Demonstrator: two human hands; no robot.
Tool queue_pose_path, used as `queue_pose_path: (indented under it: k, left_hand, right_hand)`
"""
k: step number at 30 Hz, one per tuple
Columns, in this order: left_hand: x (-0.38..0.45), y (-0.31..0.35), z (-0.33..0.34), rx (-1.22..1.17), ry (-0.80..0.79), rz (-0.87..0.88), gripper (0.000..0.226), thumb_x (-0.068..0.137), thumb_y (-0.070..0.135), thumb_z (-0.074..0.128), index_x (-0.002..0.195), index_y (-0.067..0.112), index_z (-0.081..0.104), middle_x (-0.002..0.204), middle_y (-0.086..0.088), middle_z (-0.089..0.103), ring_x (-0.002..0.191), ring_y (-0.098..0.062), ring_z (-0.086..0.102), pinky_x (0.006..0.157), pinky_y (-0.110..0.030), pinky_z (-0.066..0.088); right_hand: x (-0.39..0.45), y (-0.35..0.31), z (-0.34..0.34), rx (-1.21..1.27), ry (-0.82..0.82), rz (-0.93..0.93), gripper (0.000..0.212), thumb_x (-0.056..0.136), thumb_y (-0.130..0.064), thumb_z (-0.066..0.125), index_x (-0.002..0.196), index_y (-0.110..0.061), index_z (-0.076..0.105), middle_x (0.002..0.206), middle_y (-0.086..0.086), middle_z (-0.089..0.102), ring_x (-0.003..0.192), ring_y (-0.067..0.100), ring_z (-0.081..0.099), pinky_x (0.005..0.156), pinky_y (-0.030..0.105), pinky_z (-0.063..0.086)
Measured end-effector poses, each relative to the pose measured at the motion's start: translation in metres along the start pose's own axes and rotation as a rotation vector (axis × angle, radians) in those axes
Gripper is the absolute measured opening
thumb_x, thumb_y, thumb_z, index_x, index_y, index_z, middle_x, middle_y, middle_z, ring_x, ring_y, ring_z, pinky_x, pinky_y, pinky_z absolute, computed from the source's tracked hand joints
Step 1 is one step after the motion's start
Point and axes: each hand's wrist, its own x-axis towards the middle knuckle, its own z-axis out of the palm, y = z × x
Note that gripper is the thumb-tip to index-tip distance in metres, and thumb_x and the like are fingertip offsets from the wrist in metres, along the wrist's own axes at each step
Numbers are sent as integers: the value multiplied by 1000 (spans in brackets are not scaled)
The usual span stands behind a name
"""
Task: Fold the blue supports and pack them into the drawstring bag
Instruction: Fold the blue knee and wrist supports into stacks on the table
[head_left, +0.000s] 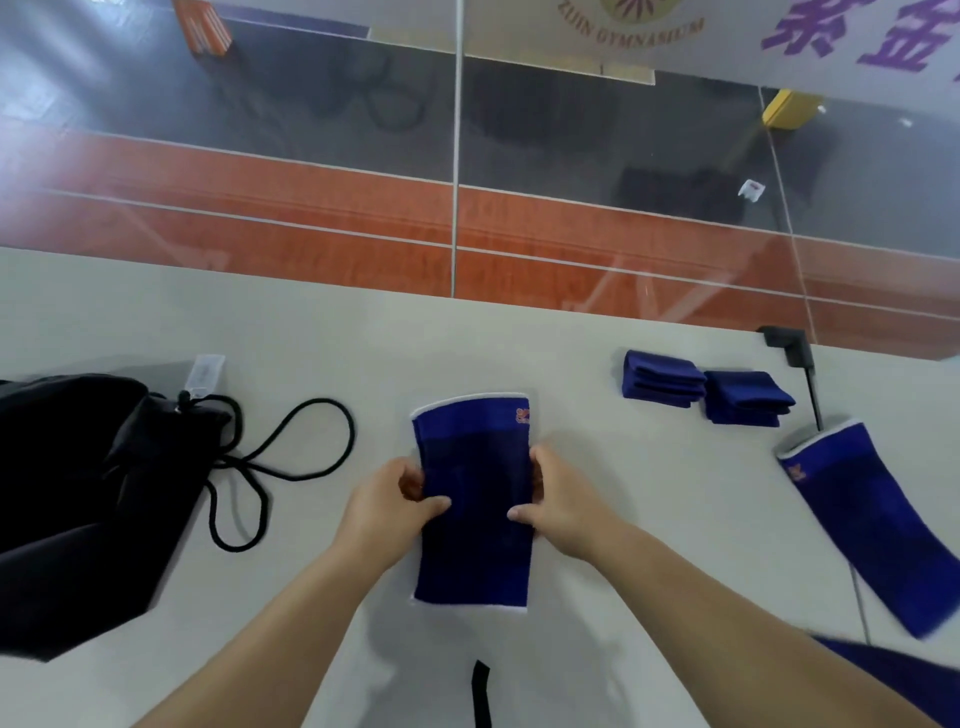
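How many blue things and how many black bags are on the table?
Flat blue elastic supports, not folded: 2, one held in both hands, one at the right
Folded blue fabric stacks: 2
Black drawstring fabric bag: 1
Total: 5

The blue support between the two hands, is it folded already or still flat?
Still flat: the blue support lies at full length, both white-trimmed ends showing, left hand and right hand gripping its sides.
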Motion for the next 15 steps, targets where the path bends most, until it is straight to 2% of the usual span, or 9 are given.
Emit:
queue_pose_path:
  k: [3, 7, 15]
  left_hand:
    - [-5, -6, -1, 41, 12, 7, 17, 81, 25, 71, 78, 12, 60, 80, -9, 69, 77, -29, 68, 74, -48, 58]
    - [-14, -8, -2, 164, 38, 14, 18, 84, 23, 66, 73, 13, 56, 77, -7, 66, 76, -27, 65, 74, -44, 57]
    - [-20, -7, -2, 142, 70, -32, 15, 82, 17, 68, 81, 9, 55, 82, -8, 64, 79, -28, 63, 66, -36, 52]
  right_hand:
    - [-10, 4, 13, -24, 15, -6, 46, 77, -6, 71, 114, -20, 48, 110, 1, 62, 96, 18, 62, 84, 37, 53]
    - [-18, 3, 23, -100, 46, -26, 47, 78, -7, 70, 118, -15, 48, 117, 3, 56, 103, 19, 55, 85, 29, 44]
    - [-20, -1, 32, -130, 134, 62, 50, 71, -9, 78, 113, -12, 49, 114, 7, 55, 100, 24, 56, 86, 37, 49]
